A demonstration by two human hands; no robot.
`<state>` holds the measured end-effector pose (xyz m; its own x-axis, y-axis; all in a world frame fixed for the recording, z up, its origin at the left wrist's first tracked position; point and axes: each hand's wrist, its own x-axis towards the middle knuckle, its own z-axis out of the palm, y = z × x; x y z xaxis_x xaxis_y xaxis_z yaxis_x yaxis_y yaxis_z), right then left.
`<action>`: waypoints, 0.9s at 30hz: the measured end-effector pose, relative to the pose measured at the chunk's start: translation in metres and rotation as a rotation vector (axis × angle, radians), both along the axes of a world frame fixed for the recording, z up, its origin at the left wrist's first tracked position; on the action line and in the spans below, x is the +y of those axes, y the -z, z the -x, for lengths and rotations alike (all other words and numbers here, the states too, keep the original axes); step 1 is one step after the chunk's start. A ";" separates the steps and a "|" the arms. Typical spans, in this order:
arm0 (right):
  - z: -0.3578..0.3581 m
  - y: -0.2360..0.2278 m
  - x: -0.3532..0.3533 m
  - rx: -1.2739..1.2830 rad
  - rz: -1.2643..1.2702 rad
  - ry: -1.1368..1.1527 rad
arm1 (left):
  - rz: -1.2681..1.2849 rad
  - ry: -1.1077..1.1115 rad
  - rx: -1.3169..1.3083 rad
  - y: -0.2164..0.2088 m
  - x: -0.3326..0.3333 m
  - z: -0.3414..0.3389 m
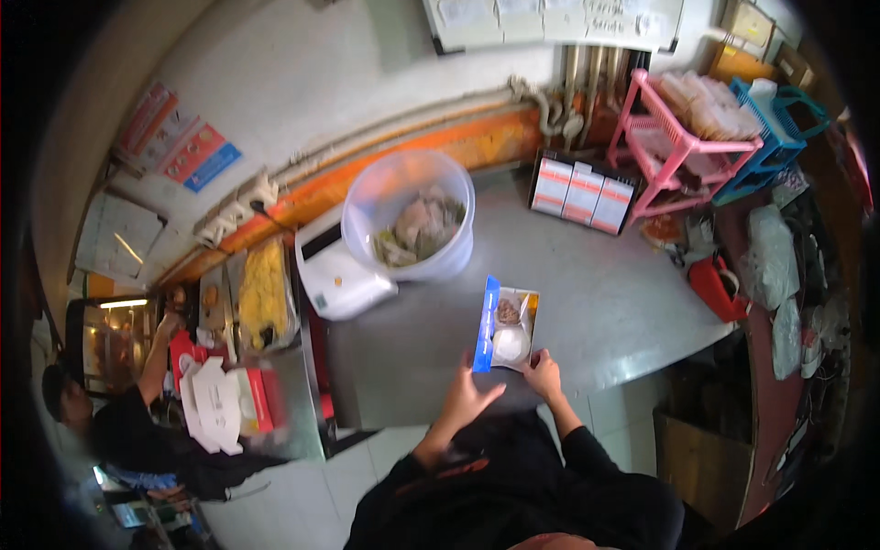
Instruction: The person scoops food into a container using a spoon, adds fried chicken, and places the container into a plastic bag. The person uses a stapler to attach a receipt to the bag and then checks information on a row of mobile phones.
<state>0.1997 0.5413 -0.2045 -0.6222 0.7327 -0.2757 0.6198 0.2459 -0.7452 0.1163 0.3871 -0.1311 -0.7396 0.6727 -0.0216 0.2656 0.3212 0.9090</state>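
Near the front edge of the steel table is a small open food box (513, 328) with a raised blue flap along its left side. Inside it lie a round white portion, which looks like rice, and some brown pieces. My right hand (543, 374) grips the box at its lower right corner. Just below the blue flap is my left hand (466, 401), its thumb stretched out apart from the fingers. The left fingertips reach the flap's lower end; whether they touch it is unclear.
A translucent tub (410, 220) with food stands on a white scale (344, 275). A pink rack (683, 147) and a card stand (584, 191) are at the back right, a red tape dispenser (717, 289) at right. At left, a co-worker (137, 408) reaches past a tray of yellow food (264, 293).
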 end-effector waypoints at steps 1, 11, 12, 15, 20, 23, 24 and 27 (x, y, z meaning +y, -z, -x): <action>-0.016 -0.008 -0.008 -0.129 0.049 -0.071 | 0.045 0.021 -0.003 -0.014 0.016 -0.002; -0.097 0.003 -0.030 0.011 0.507 0.281 | -0.364 -0.379 -1.134 0.018 -0.006 -0.018; -0.102 0.005 -0.033 0.062 0.542 0.319 | -0.406 -0.374 -1.179 0.021 -0.009 -0.023; -0.112 -0.014 -0.026 0.098 0.666 0.423 | -0.455 -0.351 -1.241 0.027 -0.005 -0.035; -0.117 -0.023 -0.017 0.238 0.770 0.322 | -0.565 -0.388 -1.303 0.051 -0.010 -0.055; -0.116 -0.024 -0.024 0.170 0.844 0.203 | -0.496 -0.419 -1.215 0.063 -0.025 -0.068; -0.114 -0.032 -0.024 0.206 0.926 0.162 | -0.481 -0.393 -1.201 0.057 -0.025 -0.068; -0.119 -0.035 -0.006 0.352 1.066 -0.083 | -0.494 -0.322 -1.095 0.052 -0.013 -0.072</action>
<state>0.3185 0.5349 -0.1698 -0.8246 0.1804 -0.5361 0.3451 -0.5904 -0.7296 0.1884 0.3739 -0.1827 -0.6251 0.5756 -0.5272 -0.7356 -0.2085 0.6445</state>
